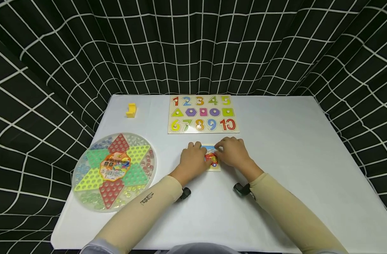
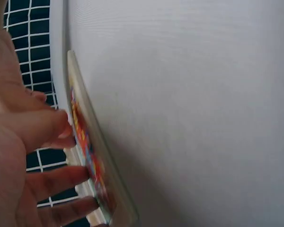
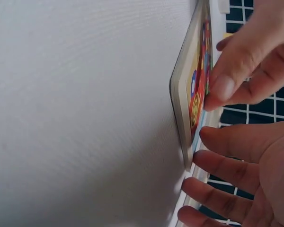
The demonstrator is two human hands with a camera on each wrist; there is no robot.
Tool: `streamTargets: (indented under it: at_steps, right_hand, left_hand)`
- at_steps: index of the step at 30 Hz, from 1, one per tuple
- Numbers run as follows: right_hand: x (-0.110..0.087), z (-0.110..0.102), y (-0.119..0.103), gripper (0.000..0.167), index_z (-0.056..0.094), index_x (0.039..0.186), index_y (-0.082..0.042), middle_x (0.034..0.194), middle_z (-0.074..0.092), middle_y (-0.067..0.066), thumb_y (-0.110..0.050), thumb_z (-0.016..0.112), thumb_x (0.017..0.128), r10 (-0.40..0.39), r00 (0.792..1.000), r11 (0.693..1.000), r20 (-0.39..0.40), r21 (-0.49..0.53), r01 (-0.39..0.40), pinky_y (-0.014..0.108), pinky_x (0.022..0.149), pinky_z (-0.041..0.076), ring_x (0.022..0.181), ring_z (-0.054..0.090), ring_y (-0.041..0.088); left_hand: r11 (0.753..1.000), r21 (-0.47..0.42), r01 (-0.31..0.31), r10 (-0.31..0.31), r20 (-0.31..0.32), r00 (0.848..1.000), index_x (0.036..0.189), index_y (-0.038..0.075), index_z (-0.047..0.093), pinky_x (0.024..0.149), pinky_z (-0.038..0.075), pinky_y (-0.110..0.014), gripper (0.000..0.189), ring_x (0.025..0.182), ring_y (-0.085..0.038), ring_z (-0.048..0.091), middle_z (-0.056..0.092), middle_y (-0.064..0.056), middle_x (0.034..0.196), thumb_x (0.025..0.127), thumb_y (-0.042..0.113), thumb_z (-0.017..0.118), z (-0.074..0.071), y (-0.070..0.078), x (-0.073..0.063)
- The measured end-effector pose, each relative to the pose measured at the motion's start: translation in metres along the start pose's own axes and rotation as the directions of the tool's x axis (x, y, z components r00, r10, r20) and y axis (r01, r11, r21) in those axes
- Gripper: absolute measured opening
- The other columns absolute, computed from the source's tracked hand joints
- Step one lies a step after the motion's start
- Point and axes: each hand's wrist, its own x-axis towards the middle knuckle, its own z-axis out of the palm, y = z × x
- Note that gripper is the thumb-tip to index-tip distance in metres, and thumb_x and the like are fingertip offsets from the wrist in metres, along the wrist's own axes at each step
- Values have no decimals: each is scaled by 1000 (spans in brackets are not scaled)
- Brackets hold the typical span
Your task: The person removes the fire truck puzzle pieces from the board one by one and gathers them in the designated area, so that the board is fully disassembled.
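A small wooden picture puzzle (image 1: 215, 165) with a red and blue design lies flat on the white table, between both hands. My left hand (image 1: 193, 158) rests over its left side, the thumb (image 3: 222, 90) pressing down on the picture. Several of that hand's fingers (image 2: 68, 177) reach out fairly straight along the board. At the upper right corner, my right hand (image 1: 233, 151) touches the puzzle with its thumb (image 3: 227, 139) and forefinger, the other fingers loosely spread beside the edge. Part of the picture is hidden beneath the hands.
Behind the puzzle lies a number-and-shape board (image 1: 203, 114) with knobbed pieces. A round Chinese checkers board (image 1: 95, 180) with coloured triangles and marbles occupies the left. Further back sits a small yellow block (image 1: 131, 110). Black curtains (image 1: 193, 46) with white grid lines surround the table (image 1: 285, 148).
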Motion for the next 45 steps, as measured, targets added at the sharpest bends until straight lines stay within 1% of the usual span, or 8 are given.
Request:
streamTargets:
  at_steps: [2, 5, 12, 21, 31, 36, 41, 45]
  right_hand:
    - [1, 0, -1, 23, 77, 102, -13, 110, 68, 9, -29, 72, 86, 1, 1000, 1000, 0, 7, -1, 55, 89, 36, 104, 57, 33]
    - [4, 1, 0, 23, 76, 100, -12, 107, 67, 8, -29, 73, 85, -1, 1000, 1000, 10, 18, 0, 54, 88, 36, 103, 55, 33]
    - [12, 5, 8, 28, 73, 97, -8, 106, 64, 7, -28, 78, 79, -32, 999, 995, 42, 97, 27, 54, 83, 39, 105, 50, 33]
    - [14, 3, 11, 30, 71, 103, -7, 111, 64, 7, -22, 81, 79, -13, 995, 987, 102, 163, -4, 54, 93, 36, 111, 48, 32]
    - [17, 4, 18, 29, 68, 101, -8, 104, 64, 7, -19, 83, 78, -8, 995, 973, 102, 232, -16, 48, 96, 37, 108, 48, 30]
    - [18, 5, 21, 32, 69, 102, -9, 104, 64, 6, -21, 85, 77, -14, 996, 966, 93, 260, -11, 47, 96, 37, 107, 48, 29]
    - [21, 7, 24, 33, 74, 107, -10, 106, 66, 4, -24, 84, 79, -57, 995, 973, 83, 229, 37, 46, 97, 38, 106, 52, 27]
    - [23, 8, 25, 29, 77, 102, -11, 106, 67, 4, -25, 84, 78, -89, 994, 978, 60, 193, 76, 46, 99, 37, 107, 55, 27]
  left_hand:
    - [1000, -1, 18, -18, -21, 1000, 115, 12, 70, 67, 49, -40, 52, 91, -25, 49, 55, -6, 102, 89, 56, 62, 2, 1, 3]
    - [999, 11, 44, -44, -46, 998, 114, 12, 70, 65, 48, -39, 52, 89, -25, 48, 53, -5, 97, 88, 57, 64, 4, 4, 7]
    - [997, 18, 73, -72, -70, 995, 110, 15, 72, 64, 47, -39, 50, 89, -24, 47, 53, -5, 97, 85, 58, 68, 4, 4, 10]
    - [996, -31, 82, -84, -85, 993, 101, 18, 72, 64, 45, -37, 45, 90, -23, 46, 52, -2, 96, 82, 58, 70, 8, 1, 10]
    - [997, -22, 73, -75, -97, 992, 102, 17, 71, 64, 44, -37, 46, 89, -23, 44, 51, -2, 97, 82, 58, 71, 8, -1, 11]
    - [997, -17, 79, -80, -77, 994, 104, 17, 71, 67, 44, -38, 47, 91, -24, 46, 52, -2, 99, 82, 59, 70, 5, 0, 10]
    - [995, -20, 94, -94, -54, 994, 106, 18, 71, 69, 45, -39, 47, 93, -24, 46, 53, -2, 102, 83, 59, 69, 2, 0, 10]
    - [995, -22, 95, -96, -49, 994, 106, 18, 71, 70, 45, -39, 46, 93, -23, 46, 53, -2, 102, 84, 59, 69, 2, 0, 10]
